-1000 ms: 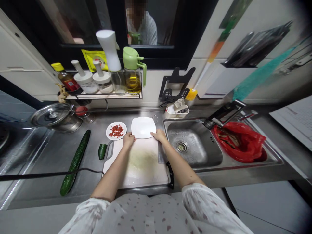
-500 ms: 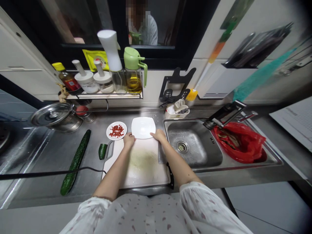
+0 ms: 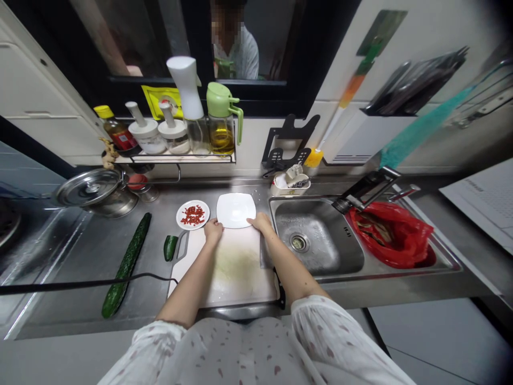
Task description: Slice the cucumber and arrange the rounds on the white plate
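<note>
A white square plate point(image 3: 236, 210) lies behind the far edge of the white cutting board point(image 3: 232, 286), with nothing on it. At its near left corner is my left hand point(image 3: 213, 231), fingers closed on the rim. My right hand point(image 3: 261, 221) grips the near right corner, thumb on top. Just left of that plate, a round white plate point(image 3: 179, 215) carries chopped red pieces. A short cucumber piece point(image 3: 170, 248) sits beside the board's handle, and a long cucumber point(image 3: 127, 267) lies further left. The black knife handle point(image 3: 282, 297) shows at the board's right edge, partly behind my right arm.
On the right is a steel sink point(image 3: 324, 240) with a faucet point(image 3: 364, 190) and a red plastic bag point(image 3: 390, 235). A lidded pot point(image 3: 94, 192) stands back left. Seasoning jars and an oil bottle point(image 3: 222, 120) line the rack. A black cable point(image 3: 88, 283) crosses the left counter.
Both hands stay on the square plate, which has barely moved. The whole view has shifted slightly with my head.
</note>
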`<state>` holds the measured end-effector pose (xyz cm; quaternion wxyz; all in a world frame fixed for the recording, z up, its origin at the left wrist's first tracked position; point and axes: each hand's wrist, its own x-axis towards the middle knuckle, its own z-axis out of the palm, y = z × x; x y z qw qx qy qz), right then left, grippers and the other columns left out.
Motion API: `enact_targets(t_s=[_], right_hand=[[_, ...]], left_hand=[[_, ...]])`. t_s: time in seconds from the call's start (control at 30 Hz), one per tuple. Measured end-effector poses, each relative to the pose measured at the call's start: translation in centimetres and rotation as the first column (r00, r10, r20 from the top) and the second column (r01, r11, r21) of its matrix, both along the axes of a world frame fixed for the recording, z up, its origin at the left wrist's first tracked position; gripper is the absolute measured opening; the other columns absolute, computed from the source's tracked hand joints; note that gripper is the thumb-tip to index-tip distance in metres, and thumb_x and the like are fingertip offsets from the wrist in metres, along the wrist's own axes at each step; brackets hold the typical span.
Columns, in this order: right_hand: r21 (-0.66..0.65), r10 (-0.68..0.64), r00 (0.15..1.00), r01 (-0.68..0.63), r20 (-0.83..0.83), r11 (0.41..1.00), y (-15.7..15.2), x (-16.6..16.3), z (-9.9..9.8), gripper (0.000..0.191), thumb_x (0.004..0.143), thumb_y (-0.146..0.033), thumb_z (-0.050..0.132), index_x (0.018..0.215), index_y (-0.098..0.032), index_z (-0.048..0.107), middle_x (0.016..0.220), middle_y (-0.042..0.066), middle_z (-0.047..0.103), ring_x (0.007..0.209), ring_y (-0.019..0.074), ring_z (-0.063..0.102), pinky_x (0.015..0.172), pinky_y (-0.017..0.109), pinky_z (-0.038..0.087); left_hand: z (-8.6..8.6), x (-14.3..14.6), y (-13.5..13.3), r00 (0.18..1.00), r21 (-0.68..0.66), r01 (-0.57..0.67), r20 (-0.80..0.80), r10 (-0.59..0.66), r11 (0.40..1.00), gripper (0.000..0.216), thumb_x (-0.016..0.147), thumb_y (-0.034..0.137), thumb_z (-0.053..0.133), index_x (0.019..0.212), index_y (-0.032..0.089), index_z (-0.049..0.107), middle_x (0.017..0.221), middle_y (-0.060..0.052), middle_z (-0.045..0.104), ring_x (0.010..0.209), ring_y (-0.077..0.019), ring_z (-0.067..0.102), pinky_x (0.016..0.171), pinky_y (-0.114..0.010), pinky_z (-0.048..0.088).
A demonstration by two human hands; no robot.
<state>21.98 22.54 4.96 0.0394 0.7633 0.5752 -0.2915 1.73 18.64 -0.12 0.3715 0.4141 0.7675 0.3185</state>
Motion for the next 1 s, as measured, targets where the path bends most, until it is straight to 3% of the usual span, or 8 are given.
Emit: enact_targets(t_s=[0.2, 0.37, 0.53, 0.67, 0.8, 0.87, 1.0], right_hand=[[0.144, -0.055, 0.998, 0.052, 0.019, 0.988, -1.3, -0.4, 0.4, 0.058, 0.079, -0.052, 0.064, 0.118, -0.009, 0.057, 0.112, 0.020, 0.064, 0.106, 0.0283, 0.061, 0.084, 0.032, 0.046], [0.337, -0.020, 0.999, 0.029, -0.030, 0.941, -3.8, 0.3, 1.3, 0.046, 0.086, -0.049, 0.055, 0.118, -0.016, 0.056, 0.101, 0.012, 0.068, 0.097, 0.0240, 0.062, 0.077, 0.029, 0.043], [0.441, -0.032, 0.996, 0.067, -0.086, 0.895, -8.2, 2.8, 1.6, 0.032, 0.087, -0.043, 0.052, 0.107, -0.019, 0.061, 0.078, 0.004, 0.065, 0.086, 0.0205, 0.059, 0.072, 0.026, 0.038], [0.451, -0.043, 0.997, 0.068, -0.066, 0.890, -12.7, 5.6, 0.8, 0.025, 0.084, -0.038, 0.055, 0.098, -0.019, 0.063, 0.076, 0.003, 0.062, 0.079, 0.0189, 0.054, 0.070, 0.026, 0.035], [0.454, -0.027, 1.000, 0.027, -0.008, 0.891, -16.8, 7.5, -0.1, 0.028, 0.081, -0.041, 0.056, 0.095, -0.018, 0.062, 0.083, 0.005, 0.062, 0.082, 0.0201, 0.053, 0.072, 0.027, 0.035], [0.423, -0.026, 1.000, 0.023, 0.001, 0.906, -18.3, 7.8, -0.3, 0.032, 0.080, -0.043, 0.058, 0.098, -0.018, 0.061, 0.088, 0.006, 0.062, 0.085, 0.0206, 0.054, 0.074, 0.028, 0.036], [0.330, -0.039, 0.999, 0.041, -0.012, 0.943, -19.9, 7.6, -0.4, 0.042, 0.078, -0.047, 0.061, 0.108, -0.018, 0.058, 0.094, 0.007, 0.063, 0.089, 0.0211, 0.056, 0.076, 0.028, 0.037]], left_hand=[[0.1, -0.1, -1.6, 0.995, 0.134, -0.094, -0.025, 0.098, 0.987, 0.046, 0.071, 0.021, 0.056, 0.116, 0.016, 0.061, 0.076, -0.002, 0.065, 0.070, -0.0159, 0.063, 0.073, -0.026, 0.047], [1.0, -0.7, -3.8, 0.986, 0.243, -0.168, 0.053, 0.160, 0.955, 0.038, 0.077, 0.026, 0.051, 0.112, 0.018, 0.062, 0.073, 0.000, 0.062, 0.064, -0.0136, 0.059, 0.071, -0.027, 0.047], [2.7, -3.1, -5.4, 0.968, 0.345, -0.224, -0.027, 0.248, 0.912, 0.033, 0.079, 0.030, 0.051, 0.106, 0.018, 0.065, 0.071, 0.000, 0.060, 0.064, -0.0133, 0.055, 0.072, -0.026, 0.045], [3.9, -5.8, -6.6, 0.908, 0.387, -0.282, -0.188, 0.375, 0.878, 0.034, 0.083, 0.030, 0.048, 0.111, 0.019, 0.063, 0.086, -0.004, 0.062, 0.071, -0.0152, 0.054, 0.079, -0.031, 0.044], [4.1, -8.0, -8.3, 0.761, 0.363, -0.335, -0.439, 0.477, 0.869, 0.032, 0.081, 0.033, 0.054, 0.110, 0.023, 0.063, 0.113, -0.010, 0.055, 0.107, -0.0277, 0.048, 0.094, -0.044, 0.036], [3.8, -8.8, -9.3, 0.732, 0.305, -0.330, -0.515, 0.446, 0.894, 0.038, 0.079, 0.036, 0.058, 0.116, 0.024, 0.060, 0.121, -0.011, 0.050, 0.115, -0.0318, 0.043, 0.095, -0.048, 0.034], [3.2, -10.2, -10.9, 0.772, 0.185, -0.244, -0.557, 0.306, 0.952, 0.056, 0.077, 0.044, 0.061, 0.128, 0.024, 0.049, 0.127, -0.013, 0.046, 0.119, -0.0341, 0.041, 0.097, -0.051, 0.033]])
